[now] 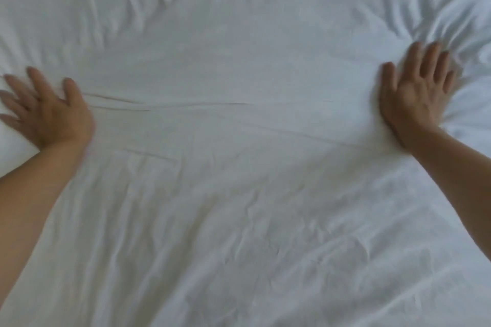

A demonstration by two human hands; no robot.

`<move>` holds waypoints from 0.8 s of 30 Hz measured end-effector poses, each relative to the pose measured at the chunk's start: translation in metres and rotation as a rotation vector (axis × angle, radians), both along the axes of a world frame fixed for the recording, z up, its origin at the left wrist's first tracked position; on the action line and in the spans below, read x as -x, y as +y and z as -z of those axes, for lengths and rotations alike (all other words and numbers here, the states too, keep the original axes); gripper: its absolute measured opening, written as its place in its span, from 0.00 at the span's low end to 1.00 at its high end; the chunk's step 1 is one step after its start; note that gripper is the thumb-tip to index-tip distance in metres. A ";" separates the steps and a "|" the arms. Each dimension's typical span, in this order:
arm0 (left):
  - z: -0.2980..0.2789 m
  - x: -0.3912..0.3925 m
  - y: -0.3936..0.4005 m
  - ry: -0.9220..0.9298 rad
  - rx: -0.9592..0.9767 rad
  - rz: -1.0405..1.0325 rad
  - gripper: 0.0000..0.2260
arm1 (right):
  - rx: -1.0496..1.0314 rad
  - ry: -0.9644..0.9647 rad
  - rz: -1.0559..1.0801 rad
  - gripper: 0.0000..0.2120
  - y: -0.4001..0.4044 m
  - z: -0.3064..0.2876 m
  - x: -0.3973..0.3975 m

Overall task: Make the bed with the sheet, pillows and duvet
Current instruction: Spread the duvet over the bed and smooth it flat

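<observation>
White sheet [239, 61] is pressed flat by the left hand [50, 111] and right hand [417, 95], fingers spread, well apart.

Two bare, sleeveless forearms [39, 194]

The sheet [239, 61] is plain white all over, shading to pale blue-grey in its creases.

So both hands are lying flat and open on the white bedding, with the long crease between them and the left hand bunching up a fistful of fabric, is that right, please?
Not quite: the left hand grips nothing. The head view shows it spread flat on the white bedding, fingers straight, like the right hand. The long crease does run between them.
</observation>
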State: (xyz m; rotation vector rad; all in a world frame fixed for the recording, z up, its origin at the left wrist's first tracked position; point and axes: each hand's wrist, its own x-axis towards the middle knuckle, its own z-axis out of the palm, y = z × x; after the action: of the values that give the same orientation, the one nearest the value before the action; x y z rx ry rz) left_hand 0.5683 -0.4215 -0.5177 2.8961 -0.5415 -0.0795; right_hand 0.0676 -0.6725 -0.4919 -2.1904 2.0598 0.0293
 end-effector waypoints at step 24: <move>-0.076 -0.054 0.051 -0.208 -0.230 0.858 0.07 | -0.092 -0.184 -0.955 0.28 0.174 -0.005 -0.257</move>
State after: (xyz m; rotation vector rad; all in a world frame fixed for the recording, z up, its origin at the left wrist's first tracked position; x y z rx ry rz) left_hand 0.6218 -0.3710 -0.4421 2.6500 -1.8708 0.0440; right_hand 0.3242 -0.4983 -0.4866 -2.7423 0.7591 0.0153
